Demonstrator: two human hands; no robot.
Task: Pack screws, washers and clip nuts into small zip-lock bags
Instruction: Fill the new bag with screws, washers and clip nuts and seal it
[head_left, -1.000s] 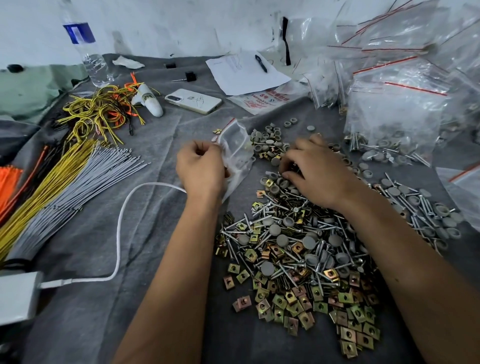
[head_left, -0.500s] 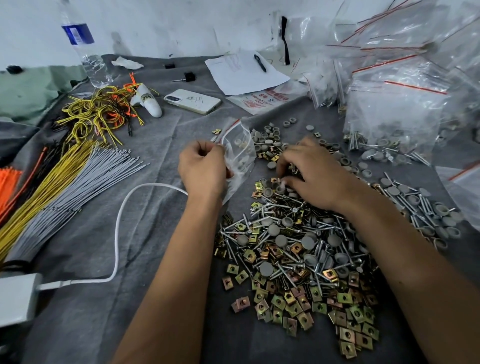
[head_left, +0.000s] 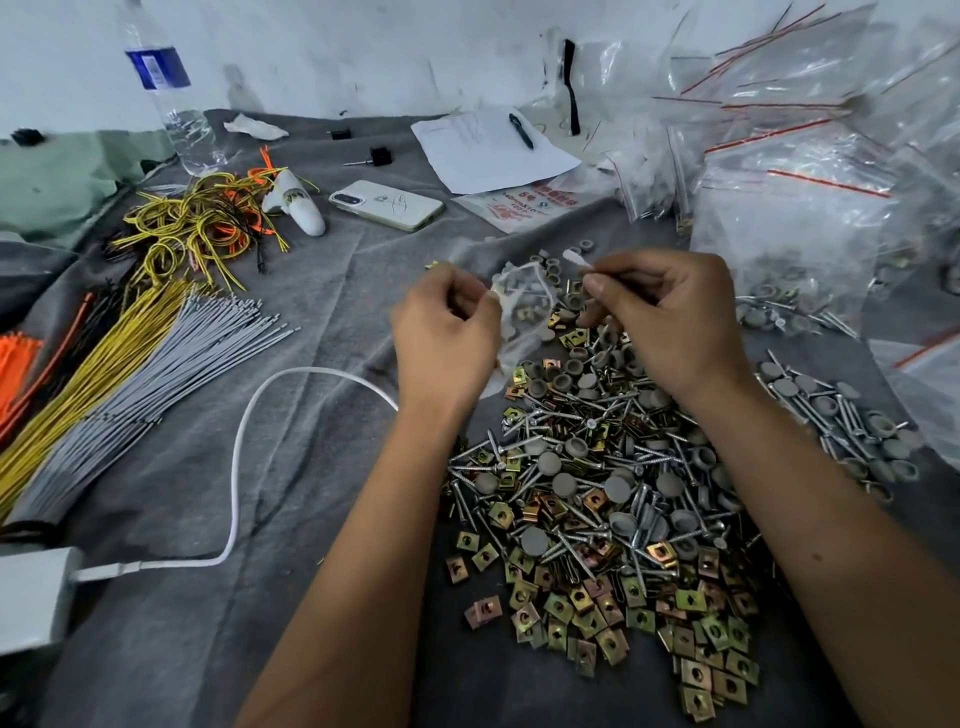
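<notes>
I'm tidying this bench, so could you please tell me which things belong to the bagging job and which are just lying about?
Part of the job:
- small zip-lock bag, gripped by left hand and right hand
- pile of screws, washers and clip nuts
- filled bags

Lying about:
- phone
- water bottle
- paper and pen
- cable ties
- white cable

This looks like a small packing workshop: a grey cloth (head_left: 322, 322) serves as the work surface, and loose screws, grey caps and brass clip nuts (head_left: 597, 519) lie heaped on it. Left of the heap lie bundles of cable ties (head_left: 130, 374); behind and right of it, stacked zip-lock bags (head_left: 795, 171) and a paper sheet (head_left: 488, 150) with a pen (head_left: 521, 131).
</notes>
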